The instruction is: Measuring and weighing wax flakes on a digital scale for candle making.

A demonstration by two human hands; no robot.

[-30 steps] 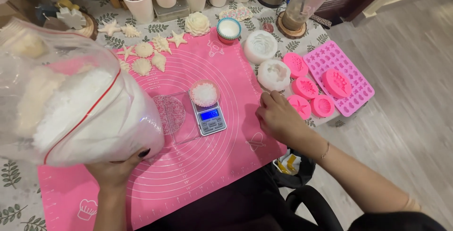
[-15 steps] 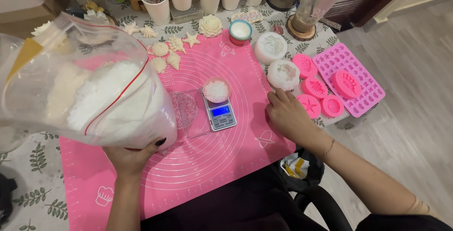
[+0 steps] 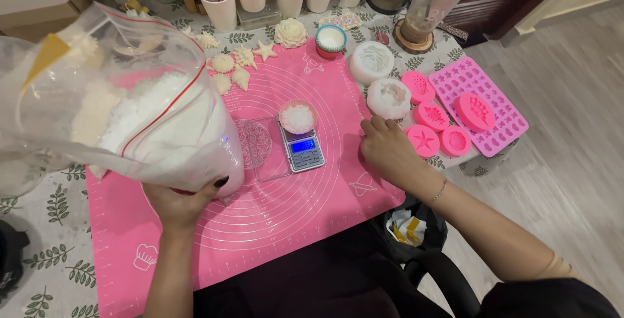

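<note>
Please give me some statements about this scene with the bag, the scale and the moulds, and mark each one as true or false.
1. The left hand holds a clear plastic bag of white flakes. True.
2. The small cup on the scale is empty. False: it holds white flakes.
3. The right hand rests on the pink mat, holding nothing. True.
4. The scale's screen is dark. False: it glows blue.
5. The round pink moulds lie to the left of the scale. False: they lie to its right, beside the flat pink tray mould.
</note>
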